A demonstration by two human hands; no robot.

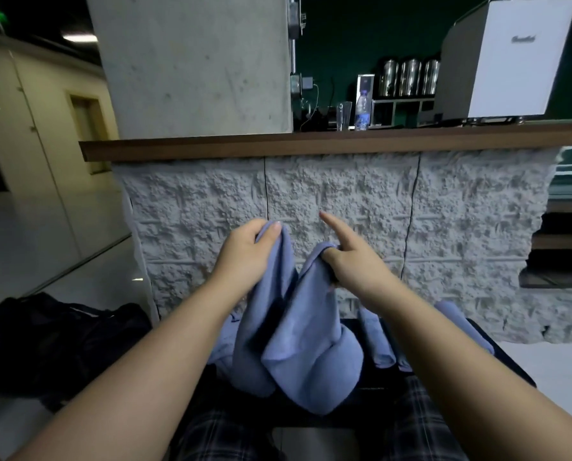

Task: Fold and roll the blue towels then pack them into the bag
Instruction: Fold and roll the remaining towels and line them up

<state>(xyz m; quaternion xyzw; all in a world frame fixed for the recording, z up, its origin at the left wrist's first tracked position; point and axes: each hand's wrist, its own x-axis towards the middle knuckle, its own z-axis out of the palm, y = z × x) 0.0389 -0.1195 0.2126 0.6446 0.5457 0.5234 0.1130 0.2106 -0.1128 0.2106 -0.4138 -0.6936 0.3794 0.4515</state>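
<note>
While both hands lift it above the lap, blue towel (297, 337) hangs; left hand (246, 252) grip pinches one corner, right hand (351, 261) another, forefinger out. Black bag (55, 337) on floor left.

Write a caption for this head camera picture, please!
Both hands, left hand and right hand, hold up a blue towel.

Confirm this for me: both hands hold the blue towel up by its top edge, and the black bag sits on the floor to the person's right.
One detail is wrong. The head view shows the black bag on the floor to the person's left, not the right. The rest stands: the left hand and right hand each hold the blue towel up by its top edge.
</note>
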